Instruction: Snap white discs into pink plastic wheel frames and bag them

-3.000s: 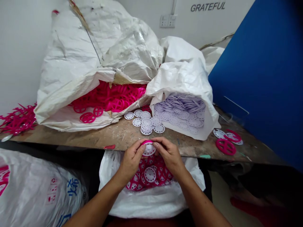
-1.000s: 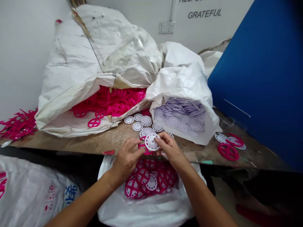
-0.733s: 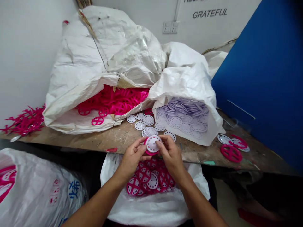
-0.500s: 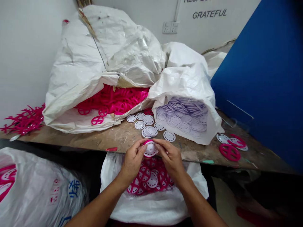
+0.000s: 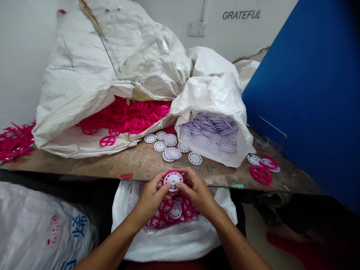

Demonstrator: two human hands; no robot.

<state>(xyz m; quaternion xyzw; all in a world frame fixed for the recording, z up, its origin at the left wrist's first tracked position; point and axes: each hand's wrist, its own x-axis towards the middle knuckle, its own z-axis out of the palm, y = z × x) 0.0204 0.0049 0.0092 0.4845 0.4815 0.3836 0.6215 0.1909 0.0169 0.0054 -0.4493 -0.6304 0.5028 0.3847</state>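
Head view: the person's left hand (image 5: 152, 197) and right hand (image 5: 197, 191) are both gripping a white perforated plastic disc inside a magenta plastic ring (image 5: 173, 180), with the fingers of each hand curled closed around the rim from either side. The disc and ring are being held just beyond the near edge of a scarred wooden worktop (image 5: 135, 165), above an open white woven sack (image 5: 168, 243) containing magenta-and-white spoked wheels (image 5: 176, 210). Loose white perforated discs (image 5: 174, 153) are lying toward the middle of the worktop, some overlapping, just beside a slumped white woven sack of pale lilac discs (image 5: 208, 97). A large white woven sack of magenta spoked rings (image 5: 84, 67) is sitting toward the back left corner, and a tangle of magenta plastic runners (image 5: 15, 142) is lying at the left edge. A magenta spoked wheel (image 5: 261, 174) is resting near the right end, beside a blue panel (image 5: 303, 93).
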